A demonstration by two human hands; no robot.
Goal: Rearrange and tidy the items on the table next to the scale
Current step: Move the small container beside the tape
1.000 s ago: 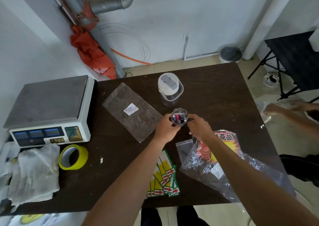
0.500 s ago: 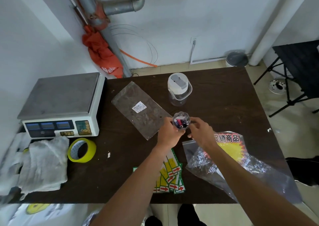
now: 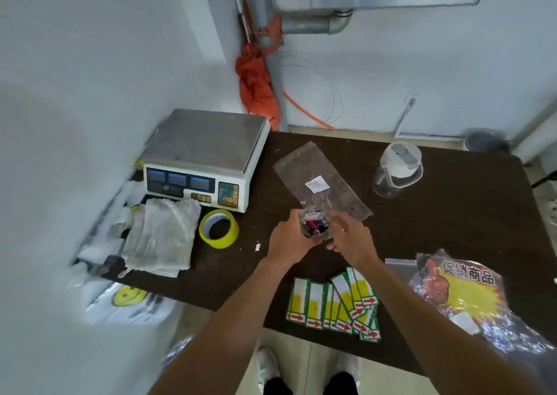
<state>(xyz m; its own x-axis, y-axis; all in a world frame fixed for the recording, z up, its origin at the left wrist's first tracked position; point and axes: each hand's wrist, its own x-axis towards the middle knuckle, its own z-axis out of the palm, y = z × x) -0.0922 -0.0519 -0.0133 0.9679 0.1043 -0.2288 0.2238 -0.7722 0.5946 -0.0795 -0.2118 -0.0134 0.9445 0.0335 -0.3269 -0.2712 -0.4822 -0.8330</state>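
Little changed: clear cup (image 3: 315, 227) still held in both grips, left hand (image 3: 289, 241) and right hand (image 3: 351, 239) curled round it, at flat bag's (image 3: 319, 177) near end over tabletop (image 3: 452, 213). Placement beside scale (image 3: 205, 141) judged pending.

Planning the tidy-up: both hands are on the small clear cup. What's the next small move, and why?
Probably set the clear cup down upright on the bare table beside the tape roll near the scale: left hand and right hand both hold it, so neither is free.
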